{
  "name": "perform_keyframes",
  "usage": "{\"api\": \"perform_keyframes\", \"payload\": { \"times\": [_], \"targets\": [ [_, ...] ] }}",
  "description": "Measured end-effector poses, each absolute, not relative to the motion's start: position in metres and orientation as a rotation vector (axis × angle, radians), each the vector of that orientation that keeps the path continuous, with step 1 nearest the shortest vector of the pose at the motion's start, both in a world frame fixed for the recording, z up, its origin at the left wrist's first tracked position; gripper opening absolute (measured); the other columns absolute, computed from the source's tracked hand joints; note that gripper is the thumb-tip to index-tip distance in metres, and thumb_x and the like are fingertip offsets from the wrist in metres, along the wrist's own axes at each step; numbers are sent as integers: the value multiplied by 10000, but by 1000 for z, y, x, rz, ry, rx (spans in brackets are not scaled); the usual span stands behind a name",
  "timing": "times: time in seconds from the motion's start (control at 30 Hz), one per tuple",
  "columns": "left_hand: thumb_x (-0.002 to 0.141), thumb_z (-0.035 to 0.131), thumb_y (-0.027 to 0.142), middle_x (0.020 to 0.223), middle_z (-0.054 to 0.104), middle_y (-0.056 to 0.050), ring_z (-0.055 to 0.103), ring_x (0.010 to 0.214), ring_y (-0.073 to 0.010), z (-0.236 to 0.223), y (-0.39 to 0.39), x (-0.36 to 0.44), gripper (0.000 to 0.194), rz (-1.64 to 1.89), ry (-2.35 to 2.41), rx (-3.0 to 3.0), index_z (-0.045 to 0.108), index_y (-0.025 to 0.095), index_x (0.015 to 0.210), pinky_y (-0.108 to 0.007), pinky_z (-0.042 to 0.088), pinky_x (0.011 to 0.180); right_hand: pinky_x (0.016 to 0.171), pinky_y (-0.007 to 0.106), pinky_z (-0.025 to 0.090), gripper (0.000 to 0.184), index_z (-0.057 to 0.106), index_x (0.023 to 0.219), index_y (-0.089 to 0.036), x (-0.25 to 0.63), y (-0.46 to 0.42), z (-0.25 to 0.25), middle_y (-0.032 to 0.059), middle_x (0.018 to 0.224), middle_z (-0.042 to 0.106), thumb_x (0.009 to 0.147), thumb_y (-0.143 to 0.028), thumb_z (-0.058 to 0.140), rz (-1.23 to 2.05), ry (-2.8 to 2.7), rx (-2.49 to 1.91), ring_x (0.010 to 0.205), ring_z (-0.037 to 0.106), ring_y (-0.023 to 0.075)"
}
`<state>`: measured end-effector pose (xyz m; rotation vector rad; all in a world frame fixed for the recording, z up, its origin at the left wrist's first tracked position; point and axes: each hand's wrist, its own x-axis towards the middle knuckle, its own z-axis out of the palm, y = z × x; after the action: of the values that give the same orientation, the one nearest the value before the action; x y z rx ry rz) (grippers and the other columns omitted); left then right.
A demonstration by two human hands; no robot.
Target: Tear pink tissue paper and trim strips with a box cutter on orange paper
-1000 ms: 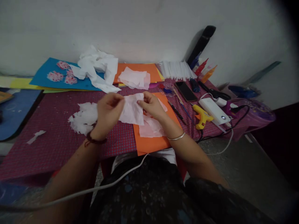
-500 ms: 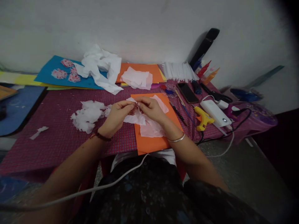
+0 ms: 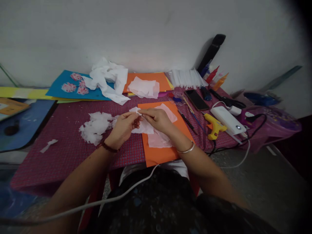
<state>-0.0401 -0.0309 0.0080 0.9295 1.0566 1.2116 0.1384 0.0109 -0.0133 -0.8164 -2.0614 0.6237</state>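
Note:
Pinched between the fingertips of both hands is a thin white piece of tissue paper [image 3: 143, 127], part of it hanging below them. My left hand [image 3: 123, 127] closes on it from the left, and my right hand [image 3: 158, 119] from the right, with thumb and fingers pressed together. Beneath my right hand lies an orange sheet [image 3: 158, 157] bearing pale pink tissue pieces [image 3: 159, 139]. Left of my left hand is a heap of crumpled white tissue [image 3: 96, 126]. Exactly how the paper is folded at the fingertips is hidden.
On the right lie a yellow glue gun [image 3: 214, 126], a white power bank [image 3: 228, 119], a phone [image 3: 196, 99] and a black pen [image 3: 187, 121]. Behind are a blue sheet [image 3: 57, 85], a large white tissue [image 3: 119, 79] and clear sticks [image 3: 187, 78]. A white cable [image 3: 117, 198] crosses in front.
The camera view has shifted slightly. My right fingers have come over the top of the tissue and my left fingers have curled in more; both hands still grip it.

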Motion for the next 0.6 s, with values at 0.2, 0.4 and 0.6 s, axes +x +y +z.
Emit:
{"api": "perform_keyframes", "payload": {
  "times": [0.2, 0.4, 0.6],
  "targets": [
    [596, 768, 234, 705, 697, -5, 559, 550, -83, 7, -30, -38, 156, 1245, 1100, 1014, 732, 171, 734, -196, 450, 510, 728, 295, 498, 278, 802, 1153, -215, 134, 14, -16, 20, 846, 755, 978, -301, 604, 892, -1910, -768, 738, 643, 143],
    [677, 769, 284, 603, 625, 18, 513, 525, -84, 1, -27, -36, 118, 1319, 1197, 1277, 722, 176, 666, -199, 418, 498, 652, 267, 450, 269, 782, 1076, -196, 133, 14, -13, -13, 765, 669, 969, -320, 568, 1102, -1875, -723, 678, 560, 111],
    [683, 716, 265, 610, 630, 11, 520, 533, -87, 2, -29, -34, 91, 1309, 1218, 1296, 716, 180, 650, -199, 413, 503, 636, 279, 427, 149, 676, 939, -207, 132, 13, -10, -33, 722, 595, 928, -320, 579, 1095, -1777, -777, 640, 522, 112]
  ]
}}
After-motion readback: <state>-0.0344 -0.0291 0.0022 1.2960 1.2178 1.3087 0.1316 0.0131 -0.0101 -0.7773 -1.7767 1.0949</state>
